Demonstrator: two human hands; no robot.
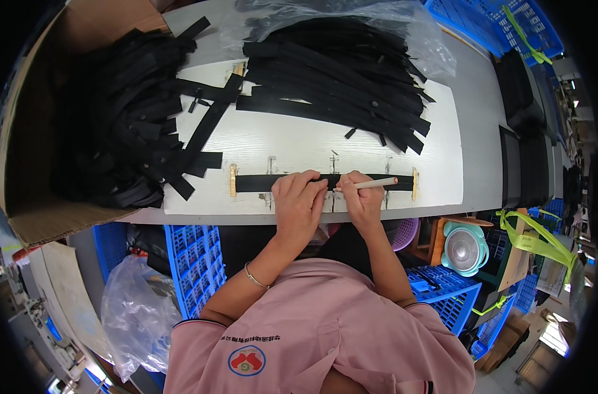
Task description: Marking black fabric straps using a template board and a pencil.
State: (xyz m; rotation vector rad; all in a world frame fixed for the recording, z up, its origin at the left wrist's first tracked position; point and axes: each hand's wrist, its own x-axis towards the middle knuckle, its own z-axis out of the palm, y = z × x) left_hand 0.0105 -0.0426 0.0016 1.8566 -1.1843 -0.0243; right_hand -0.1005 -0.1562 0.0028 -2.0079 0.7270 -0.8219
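Observation:
A black zipper strip [256,183] lies straight across the white board [437,138], between two strips of tan tape near the board's front edge. My left hand [299,202] presses on the middle of the strip, its fingers bent and close together. Just beside it, my right hand [363,205] is closed around a whitish pencil [379,183]. The pencil slants, its blunt end to the right and its point down at the strip near my left fingertips. Dark marks show on the board above and below the strip.
A pile of black zipper strips [332,72] lies at the back of the board. On the left, a cardboard box [20,151] spills more strips onto it. Clear plastic and a blue basket [470,23] are behind. Below the table's right side hangs a small turquoise fan [464,249].

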